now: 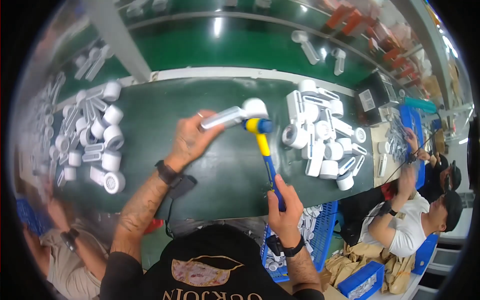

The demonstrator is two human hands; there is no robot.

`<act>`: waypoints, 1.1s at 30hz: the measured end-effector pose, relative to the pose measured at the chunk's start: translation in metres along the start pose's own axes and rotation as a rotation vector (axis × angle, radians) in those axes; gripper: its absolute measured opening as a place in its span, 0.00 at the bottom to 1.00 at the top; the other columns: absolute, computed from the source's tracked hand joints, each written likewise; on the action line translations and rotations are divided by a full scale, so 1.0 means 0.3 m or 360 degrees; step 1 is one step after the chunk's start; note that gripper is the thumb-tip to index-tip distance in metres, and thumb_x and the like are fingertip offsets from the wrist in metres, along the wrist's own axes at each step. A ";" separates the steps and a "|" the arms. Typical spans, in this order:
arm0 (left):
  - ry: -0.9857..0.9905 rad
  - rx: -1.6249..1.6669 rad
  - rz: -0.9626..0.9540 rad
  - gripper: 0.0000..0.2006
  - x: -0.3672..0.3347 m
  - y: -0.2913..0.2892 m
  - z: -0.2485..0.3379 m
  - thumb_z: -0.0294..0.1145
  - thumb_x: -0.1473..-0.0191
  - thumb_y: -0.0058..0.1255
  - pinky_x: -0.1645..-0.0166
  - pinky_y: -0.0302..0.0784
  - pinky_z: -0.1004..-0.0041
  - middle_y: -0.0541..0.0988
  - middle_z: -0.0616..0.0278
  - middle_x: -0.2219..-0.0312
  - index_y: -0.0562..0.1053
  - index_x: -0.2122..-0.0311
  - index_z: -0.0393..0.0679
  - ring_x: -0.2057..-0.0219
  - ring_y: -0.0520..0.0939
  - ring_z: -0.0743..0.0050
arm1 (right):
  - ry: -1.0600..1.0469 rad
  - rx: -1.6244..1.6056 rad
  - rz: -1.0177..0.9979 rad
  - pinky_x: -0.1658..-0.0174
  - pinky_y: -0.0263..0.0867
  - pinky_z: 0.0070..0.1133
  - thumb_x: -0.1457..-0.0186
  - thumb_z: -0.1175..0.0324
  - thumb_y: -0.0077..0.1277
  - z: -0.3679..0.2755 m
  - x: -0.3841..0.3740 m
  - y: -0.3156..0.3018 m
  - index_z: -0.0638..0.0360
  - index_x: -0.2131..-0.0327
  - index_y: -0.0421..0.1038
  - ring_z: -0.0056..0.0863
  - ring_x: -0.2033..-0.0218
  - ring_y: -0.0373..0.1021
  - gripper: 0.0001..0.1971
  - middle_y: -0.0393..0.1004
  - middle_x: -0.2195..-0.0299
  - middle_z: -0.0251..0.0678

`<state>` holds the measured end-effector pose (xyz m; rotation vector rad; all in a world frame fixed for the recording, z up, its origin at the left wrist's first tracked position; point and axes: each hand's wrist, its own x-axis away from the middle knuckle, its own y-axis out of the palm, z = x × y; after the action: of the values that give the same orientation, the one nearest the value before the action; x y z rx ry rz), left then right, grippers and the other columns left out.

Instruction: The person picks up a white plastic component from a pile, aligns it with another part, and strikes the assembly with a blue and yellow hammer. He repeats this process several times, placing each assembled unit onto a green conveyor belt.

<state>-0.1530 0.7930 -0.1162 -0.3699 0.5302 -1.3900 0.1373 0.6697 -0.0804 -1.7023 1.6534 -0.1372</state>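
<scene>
Along the left side of the green worktable point(145, 160), a loose heap of white parts point(97, 128) lies jumbled, each pairing a slotted handle with a round head. To its right, the left hand point(192, 136) is closed on the handle of one white piece point(223, 118), holding it over the middle of the table with its round end pointing right. Just below that wrist sits a small black box point(183, 186). Next comes a mallet point(263, 142) — yellow head, blue faces — its head beside the piece's round end; whether they touch, I cannot tell. The right hand point(285, 207) grips its blue handle low down. Farther right lies a second heap point(323, 130) of similar parts — and, beyond the table, a seated co-worker point(407, 225) in a white shirt.
</scene>
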 end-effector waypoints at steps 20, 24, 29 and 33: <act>-0.0354 -0.0358 -0.0079 0.40 -1.198 0.773 0.369 0.74 0.50 0.58 0.33 0.74 0.55 0.86 0.46 0.46 0.85 0.50 0.43 0.40 0.82 0.42 | 0.0765 -0.0331 0.0262 0.69 0.72 0.26 0.39 0.77 0.63 0.183 0.130 0.115 0.66 0.38 0.72 0.34 0.74 0.75 0.26 0.77 0.69 0.43; -0.0206 -0.0122 -0.0164 0.28 -1.059 0.589 0.327 0.55 0.48 0.60 0.41 0.79 0.55 0.86 0.43 0.55 0.83 0.53 0.39 0.49 0.86 0.42 | 0.0625 -0.0268 0.0274 0.73 0.67 0.15 0.33 0.81 0.54 0.200 0.168 0.112 0.69 0.31 0.62 0.15 0.76 0.69 0.28 0.79 0.66 0.36; 0.0404 -0.0074 -0.0084 0.17 -0.505 0.195 0.152 0.42 0.48 0.63 0.49 0.81 0.55 0.84 0.48 0.64 0.82 0.58 0.40 0.58 0.86 0.45 | 0.0573 -0.0464 0.0306 0.74 0.65 0.14 0.31 0.80 0.52 0.201 0.145 0.100 0.66 0.30 0.60 0.13 0.77 0.68 0.29 0.79 0.66 0.36; 0.0675 -0.0253 -0.0116 0.14 -0.132 0.014 0.047 0.31 0.46 0.65 0.51 0.82 0.59 0.81 0.56 0.60 0.82 0.53 0.41 0.57 0.84 0.52 | 0.0337 -0.0190 0.0153 0.74 0.61 0.11 0.31 0.79 0.53 0.177 0.072 0.071 0.64 0.31 0.65 0.09 0.77 0.66 0.26 0.79 0.65 0.32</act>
<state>-0.1454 0.8318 -0.1016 -0.2219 0.9876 -1.5087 0.1526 0.6753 -0.1394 -1.7410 1.9301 -0.1806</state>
